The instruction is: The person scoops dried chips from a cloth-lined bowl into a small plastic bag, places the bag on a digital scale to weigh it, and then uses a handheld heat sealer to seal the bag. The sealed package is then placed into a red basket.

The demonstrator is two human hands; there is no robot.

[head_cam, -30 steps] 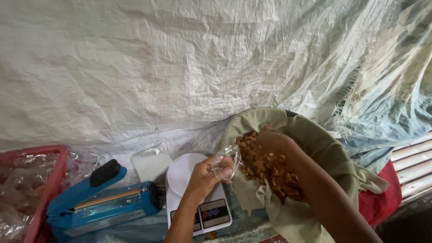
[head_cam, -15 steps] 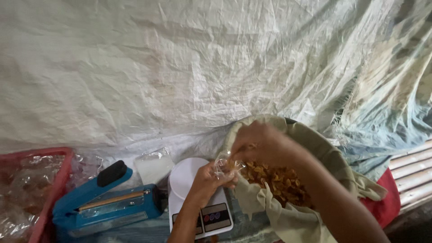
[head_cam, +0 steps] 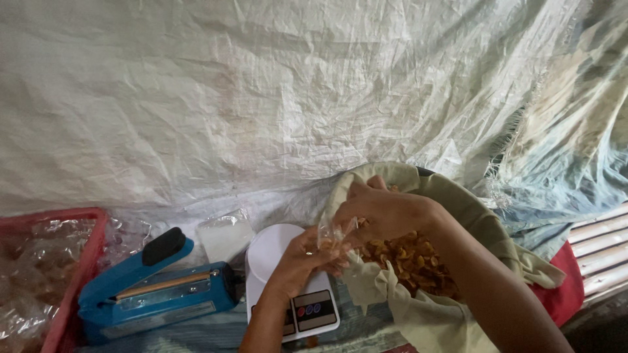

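Filling step in hand: left hand (head_cam: 297,258) pinches a small clear bag (head_cam: 331,235) at its mouth, fingers closed on the plastic, holding it just over the rim of the sack (head_cam: 458,202). Right hand (head_cam: 386,210) is directly above the bag, fingers bunched narrow, tips pointing down into the opening — looks like it's dropping chips (head_cam: 412,261) in, though whether any are between the fingers I can't tell.

Relative to the scale (head_cam: 288,274): bag sits at its right edge, slightly above the pan, not resting on it. Sack of chips is just right of the scale, touching it. Blue sealer (head_cam: 154,287) just left of it, spare bags (head_cam: 226,235) behind-left, red crate (head_cam: 72,274) further left.

Pose: left forearm comes up from the bottom edge, wrist bent toward the sack; right forearm crosses in from lower right, wrist flexed down.

Judgement — the bag mouth needs to stay open and steady under the right fingertips.
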